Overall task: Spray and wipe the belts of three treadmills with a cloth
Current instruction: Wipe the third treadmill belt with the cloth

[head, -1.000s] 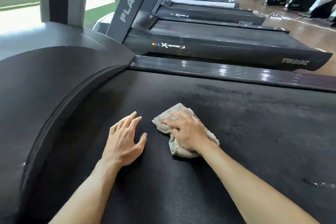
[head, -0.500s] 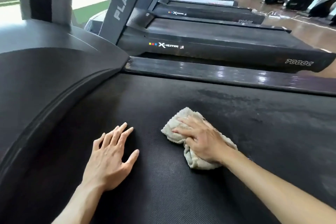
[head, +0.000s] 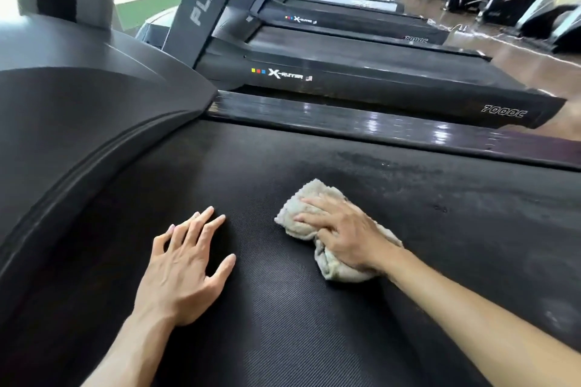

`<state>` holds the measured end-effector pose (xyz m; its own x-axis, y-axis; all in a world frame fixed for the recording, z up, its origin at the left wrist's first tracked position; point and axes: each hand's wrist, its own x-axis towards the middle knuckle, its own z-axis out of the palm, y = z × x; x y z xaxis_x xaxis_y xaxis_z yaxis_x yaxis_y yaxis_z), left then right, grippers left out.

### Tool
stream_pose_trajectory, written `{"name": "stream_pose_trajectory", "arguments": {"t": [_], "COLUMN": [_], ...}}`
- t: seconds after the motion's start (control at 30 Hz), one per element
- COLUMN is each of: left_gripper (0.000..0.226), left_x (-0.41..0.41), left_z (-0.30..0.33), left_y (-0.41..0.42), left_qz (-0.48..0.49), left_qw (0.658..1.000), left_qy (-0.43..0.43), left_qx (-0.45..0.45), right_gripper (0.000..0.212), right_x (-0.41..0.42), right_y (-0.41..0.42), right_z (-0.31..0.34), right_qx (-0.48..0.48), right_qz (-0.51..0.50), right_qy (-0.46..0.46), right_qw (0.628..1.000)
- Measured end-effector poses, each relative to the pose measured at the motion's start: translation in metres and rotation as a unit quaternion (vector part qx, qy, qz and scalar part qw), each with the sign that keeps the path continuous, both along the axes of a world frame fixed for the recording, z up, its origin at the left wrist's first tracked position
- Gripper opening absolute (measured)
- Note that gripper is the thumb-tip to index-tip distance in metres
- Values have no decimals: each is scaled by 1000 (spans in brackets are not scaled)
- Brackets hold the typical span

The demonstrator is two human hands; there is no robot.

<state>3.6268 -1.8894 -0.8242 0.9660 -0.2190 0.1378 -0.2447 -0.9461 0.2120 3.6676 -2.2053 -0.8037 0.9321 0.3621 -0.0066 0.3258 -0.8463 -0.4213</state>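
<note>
right hand (head: pixel 344 234) presses cloth (head: pixel 309 198) on belt (head: pixel 283 324), seemingly damp.

The left hand (head: pixel 184 267) is lying flat, palm down, fingers straight and spread. The right hand (head: pixel 341 234) is pressing down, fingers extended forward. Both forearms are reaching out bare.
</note>
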Motion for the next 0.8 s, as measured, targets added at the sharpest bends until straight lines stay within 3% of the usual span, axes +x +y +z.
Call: {"name": "stream_pose_trajectory", "arguments": {"t": [0.17,0.27,0.33,0.4,0.5,0.57,0.63,0.7,0.8], "left_gripper": [79,80,80,80,80,79,78,78,77], "left_x": [0,-1,-1,-1,-1,-1,-1,1,0], "left_z": [3,3,3,4,3,3,3,2,3], "left_y": [-2,-1,-1,-1,-1,-1,-1,-1,-1], "left_qz": [3,7,6,4,7,5,8,8,8], "left_qw": [1000,1000,1000,1000,1000,1000,1000,1000,1000], "left_qy": [10,5,2,0,-1,2,3,5,6], "left_qx": [3,2,-3,-8,-6,-8,4,12,5], "right_gripper": [59,67,55,55,58,50,56,62,52], "right_x": [83,101,72,36,38,65,88,102,71], "right_y": [1,39,48,28,-5,-2,17,39,46], "right_z": [-2,-8,-4,-3,-6,-7,-9,-7,-7], "right_qx": [-9,2,-18,1,24,7,0,8,-26], "right_qz": [-171,-125,-31,22,-37,-118,-163,-151,-52], "right_qy": [19,6,2,-2,-19,-6,11,11,9], "right_qw": [985,992,999,1000,999,993,986,988,998]}}
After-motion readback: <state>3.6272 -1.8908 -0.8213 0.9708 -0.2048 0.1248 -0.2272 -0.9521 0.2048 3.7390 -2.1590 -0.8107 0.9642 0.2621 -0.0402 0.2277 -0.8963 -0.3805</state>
